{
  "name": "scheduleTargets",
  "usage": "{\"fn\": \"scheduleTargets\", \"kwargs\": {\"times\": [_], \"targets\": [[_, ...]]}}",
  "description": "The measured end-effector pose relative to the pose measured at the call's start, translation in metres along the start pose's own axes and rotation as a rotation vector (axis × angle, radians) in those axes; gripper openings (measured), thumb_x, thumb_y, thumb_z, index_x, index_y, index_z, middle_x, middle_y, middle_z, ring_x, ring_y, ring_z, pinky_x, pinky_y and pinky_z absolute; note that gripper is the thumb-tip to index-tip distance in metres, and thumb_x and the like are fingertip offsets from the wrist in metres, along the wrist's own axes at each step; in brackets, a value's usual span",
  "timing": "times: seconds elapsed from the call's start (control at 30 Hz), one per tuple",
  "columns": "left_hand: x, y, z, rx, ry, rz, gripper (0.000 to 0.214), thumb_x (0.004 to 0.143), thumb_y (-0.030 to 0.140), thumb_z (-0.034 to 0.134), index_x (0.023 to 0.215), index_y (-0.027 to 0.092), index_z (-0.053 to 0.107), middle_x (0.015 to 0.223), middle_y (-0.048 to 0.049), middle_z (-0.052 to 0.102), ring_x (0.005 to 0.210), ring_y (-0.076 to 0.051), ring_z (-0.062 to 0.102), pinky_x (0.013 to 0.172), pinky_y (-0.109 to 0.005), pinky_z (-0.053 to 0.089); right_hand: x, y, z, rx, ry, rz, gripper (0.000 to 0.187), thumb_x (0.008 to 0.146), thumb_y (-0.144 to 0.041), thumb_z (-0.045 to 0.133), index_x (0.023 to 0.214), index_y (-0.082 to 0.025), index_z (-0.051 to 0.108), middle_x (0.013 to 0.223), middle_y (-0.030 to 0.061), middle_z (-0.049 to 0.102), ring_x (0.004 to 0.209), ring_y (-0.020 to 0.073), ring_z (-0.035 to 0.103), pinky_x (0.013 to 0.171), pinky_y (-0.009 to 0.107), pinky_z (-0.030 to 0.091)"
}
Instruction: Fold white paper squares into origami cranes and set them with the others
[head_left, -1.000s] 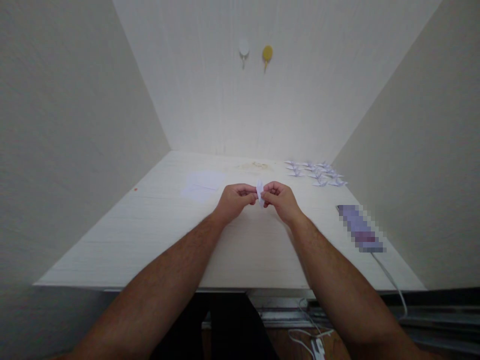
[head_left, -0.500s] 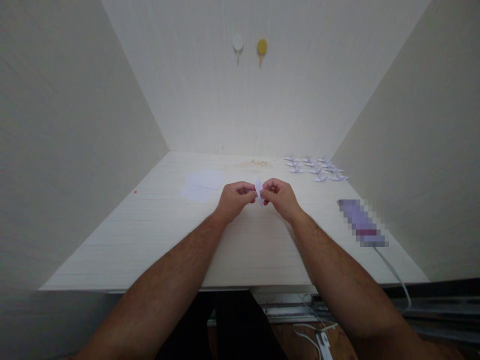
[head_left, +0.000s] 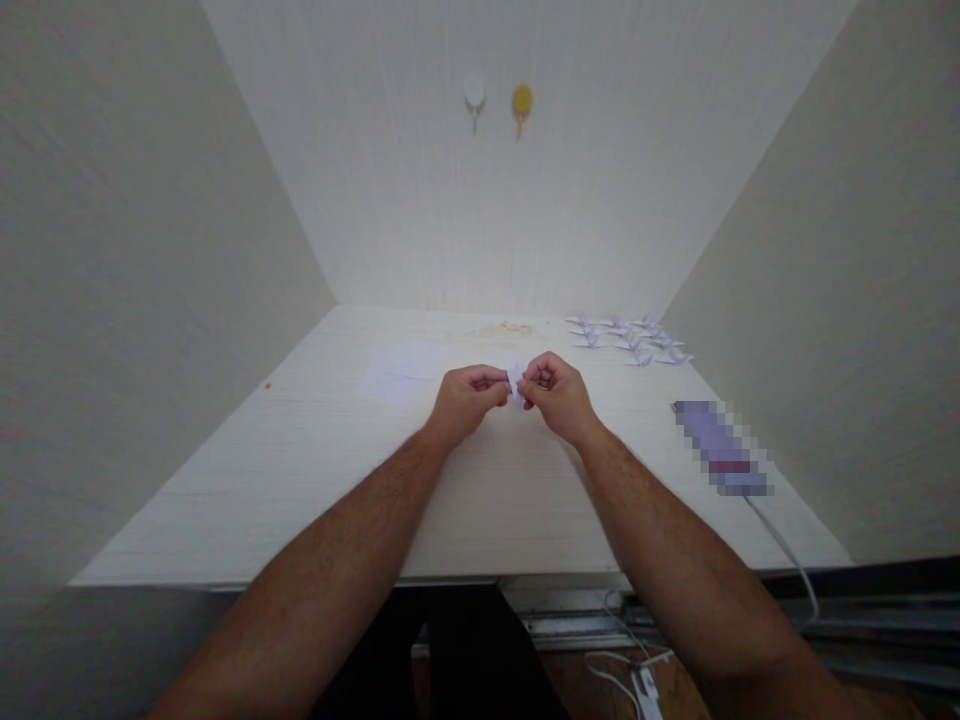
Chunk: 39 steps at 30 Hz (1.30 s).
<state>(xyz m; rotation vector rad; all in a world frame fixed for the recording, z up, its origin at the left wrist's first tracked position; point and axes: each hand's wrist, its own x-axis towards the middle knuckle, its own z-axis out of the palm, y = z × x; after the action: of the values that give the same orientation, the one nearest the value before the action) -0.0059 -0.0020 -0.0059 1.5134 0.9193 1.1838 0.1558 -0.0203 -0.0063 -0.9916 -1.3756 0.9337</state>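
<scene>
Between my two hands, above the middle of the white table [head_left: 510, 500], is a small folded piece of white paper [head_left: 515, 381]. My left hand [head_left: 469, 400] pinches its left side between thumb and fingers. The thumb and fingers of my right hand [head_left: 553, 388] are closed on its right side. The fingers partly cover the paper, so its exact folds cannot be made out. Several folded white paper cranes [head_left: 634, 345] stand in a group at the table's back right. To the left of my hands lie flat white paper sheets [head_left: 401, 372].
A pixelated purple device [head_left: 720, 448] with a white cable [head_left: 784, 550] lies at the right. Walls close in the back and both sides. Two hooks, one white [head_left: 474, 95] and one yellow [head_left: 522, 100], hang on the back wall. A power strip [head_left: 647, 692] is below on the floor.
Both hands keep their hold on the folded paper, and my right fingers have shifted very slightly. The whole view has moved a little.
</scene>
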Motion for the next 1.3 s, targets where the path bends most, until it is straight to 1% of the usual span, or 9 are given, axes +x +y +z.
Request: {"fn": "scheduleTargets", "kwargs": {"times": [0.13,0.23,0.3,0.43,0.63,0.87,1.07,1.17,1.3], "targets": [[0.000,0.002,0.000,-0.012,0.005,-0.002,0.016,0.066,0.024,0.072,0.078,0.014,0.072,0.060,-0.0011,0.067,0.055,-0.011,0.058,0.056,-0.023,0.045,0.000,0.000,-0.001,-0.045,0.001,-0.011,0.013,0.071,-0.030,0.068,0.075,-0.019,0.060,0.063,-0.0033,0.059,0.054,0.0101,0.055,0.050,0.024,0.047],[-0.001,0.003,0.000,-0.025,0.014,-0.006,0.016,0.065,0.023,0.072,0.077,0.014,0.072,0.061,-0.0014,0.067,0.055,-0.011,0.059,0.056,-0.024,0.046,-0.001,0.000,-0.001,-0.085,0.005,-0.007,0.011,0.072,-0.029,0.066,0.075,-0.019,0.064,0.064,-0.0021,0.061,0.053,0.0103,0.055,0.051,0.025,0.047],[-0.001,0.004,0.000,-0.038,0.022,-0.015,0.016,0.065,0.023,0.072,0.077,0.013,0.072,0.060,-0.0015,0.067,0.056,-0.012,0.059,0.057,-0.024,0.047,-0.003,-0.002,-0.002,-0.131,0.004,-0.002,0.013,0.070,-0.030,0.068,0.077,-0.019,0.065,0.066,-0.0015,0.062,0.051,0.0096,0.054,0.049,0.024,0.044],[-0.001,0.004,0.001,-0.052,0.032,-0.028,0.016,0.064,0.024,0.073,0.076,0.014,0.071,0.063,-0.0021,0.069,0.057,-0.012,0.061,0.059,-0.025,0.049,-0.006,-0.004,-0.002,-0.231,-0.010,0.002,0.024,0.064,-0.033,0.076,0.080,-0.019,0.065,0.071,-0.0019,0.062,0.049,0.0076,0.050,0.044,0.021,0.036],[-0.002,0.005,0.001,-0.055,0.029,-0.037,0.017,0.064,0.025,0.074,0.076,0.014,0.071,0.062,-0.0016,0.068,0.058,-0.013,0.062,0.060,-0.026,0.051,-0.007,-0.006,0.001,-0.265,-0.002,-0.002,0.025,0.066,-0.037,0.075,0.079,-0.019,0.064,0.070,-0.0011,0.061,0.049,0.0083,0.051,0.044,0.021,0.036],[-0.002,0.007,0.002,-0.015,0.059,-0.031,0.018,0.063,0.026,0.075,0.076,0.014,0.071,0.063,-0.0020,0.069,0.058,-0.013,0.062,0.058,-0.025,0.050,-0.006,-0.005,0.001,-0.204,0.011,0.013,0.027,0.066,-0.041,0.076,0.078,-0.019,0.065,0.070,0.0002,0.063,0.048,0.0093,0.052,0.043,0.022,0.038],[-0.001,0.002,0.006,0.011,0.123,0.024,0.013,0.066,0.024,0.068,0.076,0.015,0.070,0.064,-0.0001,0.068,0.059,-0.012,0.061,0.059,-0.024,0.049,-0.004,0.004,0.004,-0.229,0.076,-0.019,0.020,0.068,-0.036,0.073,0.079,-0.020,0.067,0.074,0.0021,0.068,0.052,0.0113,0.055,0.048,0.024,0.044],[-0.002,0.003,0.009,-0.052,0.138,0.004,0.014,0.065,0.022,0.069,0.077,0.015,0.068,0.063,0.0005,0.066,0.057,-0.010,0.059,0.057,-0.022,0.047,-0.004,0.004,0.008,-0.254,0.128,-0.059,0.018,0.070,-0.035,0.072,0.079,-0.020,0.067,0.076,0.0029,0.067,0.057,0.0127,0.058,0.052,0.025,0.047],[-0.001,0.000,0.010,-0.193,0.079,-0.056,0.023,0.061,0.025,0.075,0.079,0.014,0.065,0.066,-0.0001,0.066,0.057,-0.010,0.057,0.056,-0.023,0.047,-0.005,0.002,0.009,-0.283,0.168,-0.097,0.019,0.070,-0.035,0.072,0.078,-0.020,0.064,0.076,0.0020,0.066,0.058,0.0121,0.057,0.053,0.025,0.047]]}}
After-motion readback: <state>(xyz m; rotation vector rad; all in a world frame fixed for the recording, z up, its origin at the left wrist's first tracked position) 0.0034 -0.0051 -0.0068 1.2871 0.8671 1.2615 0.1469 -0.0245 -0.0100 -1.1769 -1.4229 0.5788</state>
